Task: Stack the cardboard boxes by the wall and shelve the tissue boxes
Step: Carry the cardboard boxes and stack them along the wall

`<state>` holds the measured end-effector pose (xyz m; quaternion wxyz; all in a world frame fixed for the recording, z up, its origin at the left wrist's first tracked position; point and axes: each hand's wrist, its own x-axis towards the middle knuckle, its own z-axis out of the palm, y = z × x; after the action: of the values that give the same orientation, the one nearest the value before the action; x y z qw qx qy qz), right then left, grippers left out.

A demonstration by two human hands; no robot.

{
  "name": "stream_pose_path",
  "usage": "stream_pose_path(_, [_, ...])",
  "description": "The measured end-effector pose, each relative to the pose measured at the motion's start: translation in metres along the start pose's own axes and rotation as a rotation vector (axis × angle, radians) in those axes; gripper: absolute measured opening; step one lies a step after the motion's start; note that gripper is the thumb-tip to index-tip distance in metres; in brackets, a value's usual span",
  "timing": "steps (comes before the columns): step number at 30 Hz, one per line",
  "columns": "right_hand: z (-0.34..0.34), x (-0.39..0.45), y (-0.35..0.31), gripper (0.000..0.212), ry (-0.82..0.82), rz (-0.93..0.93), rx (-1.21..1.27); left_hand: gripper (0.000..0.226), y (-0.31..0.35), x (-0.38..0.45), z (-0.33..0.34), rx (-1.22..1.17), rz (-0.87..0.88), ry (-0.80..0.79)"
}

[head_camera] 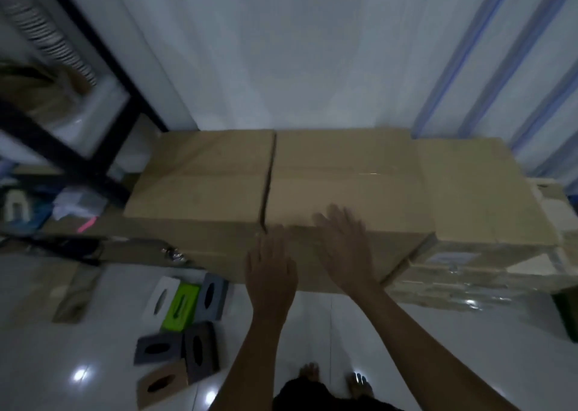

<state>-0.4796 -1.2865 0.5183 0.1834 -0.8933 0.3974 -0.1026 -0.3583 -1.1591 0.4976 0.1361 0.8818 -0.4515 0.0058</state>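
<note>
Three cardboard boxes stand side by side against the white wall: a left box [200, 176], a middle box [341, 173] and a lower right box [481, 191]. My left hand [271, 273] lies flat with straight fingers against the middle box's near face. My right hand [344, 244] rests flat on that box's top front edge, fingers spread. On the floor to the left lie several tissue boxes: white [161, 298], green [181, 306], grey [212, 296], two dark ones [156, 348] [200, 351] and a tan one [161, 382].
A black metal shelf frame [103, 76] rises at the left with stacked items and clutter on its levels. A flat cardboard piece [75, 291] lies on the glossy tiled floor. Taped boxes [469, 285] sit under the right box. My bare feet [331, 376] stand below.
</note>
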Motion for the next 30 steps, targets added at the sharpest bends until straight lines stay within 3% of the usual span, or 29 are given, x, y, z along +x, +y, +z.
stream_pose_path(4, [0.023,-0.031,-0.051,0.062,-0.007,-0.171,0.07,0.07,-0.026,-0.057,-0.023,0.006,-0.23,-0.003])
stream_pose_path(12, [0.069,-0.09,-0.174,0.067,-0.203,-0.487,0.055,0.065,-0.134,-0.181,-0.065,0.03,-0.653,0.029])
stream_pose_path(17, [0.111,-0.117,-0.259,0.069,-0.263,-0.586,0.01,0.054,-0.212,-0.247,-0.094,0.071,-0.772,0.107])
stream_pose_path(21, [0.156,-0.15,-0.353,0.068,-0.308,-0.616,0.037,0.066,-0.301,-0.305,-0.113,0.03,-0.852,0.023])
stream_pose_path(30, [0.237,-0.21,-0.54,0.068,-0.469,-0.599,0.141,0.078,-0.492,-0.385,-0.178,-0.067,-0.977,0.047])
